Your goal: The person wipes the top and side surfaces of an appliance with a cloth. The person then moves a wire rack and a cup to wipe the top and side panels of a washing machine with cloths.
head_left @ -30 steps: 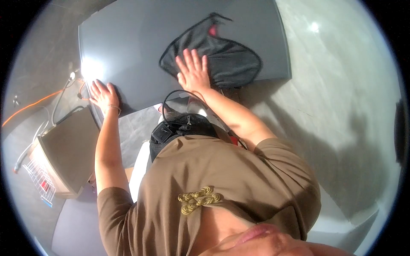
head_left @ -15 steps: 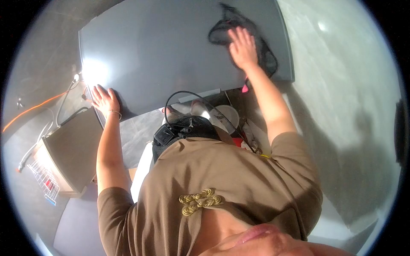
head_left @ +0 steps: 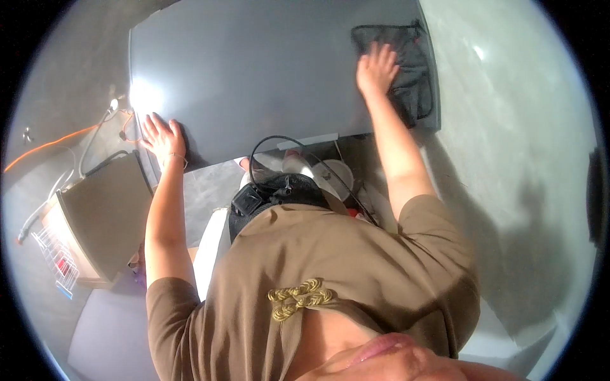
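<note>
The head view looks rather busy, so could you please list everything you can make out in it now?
Table: one, grey, ahead.
Cloth: one, dark grey, on the table's right end.
Cabinet: one, beige-brown, left.
Wire basket: one, white, by the cabinet.
Orange cable: one, orange, far left.
Grey cables: count unclear, grey, left.
Black cable: one, black, looping before the waist.
Round container: one, whitish, below the table's near edge.
Floor: one, grey, around the table.
Waist bag: one, black, worn in front.
Shirt: one, brown, on the torso.
Left grip: one, bare, on the table's left end.
Right grip: one, bare, on the cloth.
</note>
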Demonstrator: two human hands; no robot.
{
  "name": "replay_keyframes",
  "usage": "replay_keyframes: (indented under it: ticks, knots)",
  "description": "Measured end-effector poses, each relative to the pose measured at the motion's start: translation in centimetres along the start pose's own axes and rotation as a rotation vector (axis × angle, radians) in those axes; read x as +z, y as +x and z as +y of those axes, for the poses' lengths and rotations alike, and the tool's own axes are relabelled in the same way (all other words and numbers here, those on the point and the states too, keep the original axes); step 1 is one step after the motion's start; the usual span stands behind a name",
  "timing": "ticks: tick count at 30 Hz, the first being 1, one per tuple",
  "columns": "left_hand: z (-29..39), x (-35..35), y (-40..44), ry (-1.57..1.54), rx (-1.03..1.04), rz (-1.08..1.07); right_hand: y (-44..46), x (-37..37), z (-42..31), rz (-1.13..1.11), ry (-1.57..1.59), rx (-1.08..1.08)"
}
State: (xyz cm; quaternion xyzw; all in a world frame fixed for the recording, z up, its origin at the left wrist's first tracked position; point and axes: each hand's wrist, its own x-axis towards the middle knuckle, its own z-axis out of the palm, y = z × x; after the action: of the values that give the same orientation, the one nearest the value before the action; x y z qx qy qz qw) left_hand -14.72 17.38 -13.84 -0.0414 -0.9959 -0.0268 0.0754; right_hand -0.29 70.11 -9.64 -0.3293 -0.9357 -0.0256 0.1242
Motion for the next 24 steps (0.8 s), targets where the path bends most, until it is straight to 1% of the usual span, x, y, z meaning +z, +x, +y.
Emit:
replay_keyframes:
  ticks: [2,4,6,9,12,14,16,17,18,20,22,24]
  knots:
    - [0.2,-0.5,-0.1,-0.021,0.001,0.0,-2.8,-0.2,-3.9,-0.004,-0.003,-0.12]
    - [0.5,-1.2,-0.1,-0.016,-0.022,-0.056,-5.8,-1.8,-7.7,-0.041,-0.053,-0.213]
    - [0.5,-1.4,-0.2,-0.018,-0.021,-0.051,-8.9,-2.9,-11.3,-0.092,-0.098,-0.319]
    - [0.3,-1.5,-0.4,-0.025,-0.018,-0.04,-13.6,-4.6,-15.0,-0.208,0.154,-0.52]
    - [0.1,-1.5,-0.9,-0.043,-0.004,-0.027,-16.6,-6.2,-15.2,-0.324,0.299,-0.736]
    - [0.1,-1.3,-0.7,-0.046,0.003,-0.021,-15.3,-5.9,-13.5,-0.36,0.353,-0.812]
    - [0.2,-1.4,-0.7,-0.057,0.0,-0.021,-13.5,-6.2,-11.9,-0.36,0.317,-0.799]
    - [0.3,-1.5,-0.6,-0.047,0.004,-0.022,-12.4,-6.5,-10.9,-0.323,0.237,-0.778]
    - [0.3,-1.4,-0.5,-0.037,0.005,-0.024,-11.2,-6.0,-9.8,-0.277,0.221,-0.754]
    - [0.3,-1.3,-0.4,-0.033,0.005,-0.028,-8.5,-5.7,-7.2,-0.235,0.115,-0.674]
    - [0.3,-1.0,-0.4,-0.029,0.01,-0.026,-5.8,-4.6,-4.6,-0.138,0.058,-0.576]
    - [0.2,-0.7,-0.4,-0.029,0.011,-0.019,-3.0,-3.1,-1.2,-0.109,0.058,-0.46]
